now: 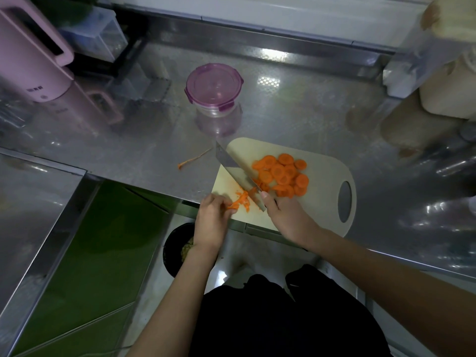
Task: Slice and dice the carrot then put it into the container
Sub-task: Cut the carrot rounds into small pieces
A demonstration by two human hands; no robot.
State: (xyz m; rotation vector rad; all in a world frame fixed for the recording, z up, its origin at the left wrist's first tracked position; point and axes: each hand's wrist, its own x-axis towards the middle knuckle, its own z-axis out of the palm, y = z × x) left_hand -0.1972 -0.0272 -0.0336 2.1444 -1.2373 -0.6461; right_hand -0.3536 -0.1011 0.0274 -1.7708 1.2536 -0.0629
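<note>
Orange carrot rounds (280, 173) lie heaped mid-frame on a pale cutting board (322, 155), which sits on the steel counter (128, 140) with its near edge overhanging. Right of the pile is the board's grey handle hole.

The knife (237, 171) runs diagonally, tip toward the upper left, blade edge down on the board just left of the pile. The right hand (286, 215) is clenched round the handle, thumb up by the heel of the blade.

The left hand (212, 222) is at the board's lower-left corner, fingers curled and bunched. Its fingertips (228, 203) press on a few cut carrot strips (242, 200). The strips sit between those fingertips and the blade, touching both.

The container (213, 88) stands above centre, well apart from the board, purple lid clipped on. A thin carrot scrap (193, 159) lies on the counter left of the knife tip.

A pink kettle (28, 60) is at the upper left. A black bin (175, 243) is on the floor below the left wrist.
</note>
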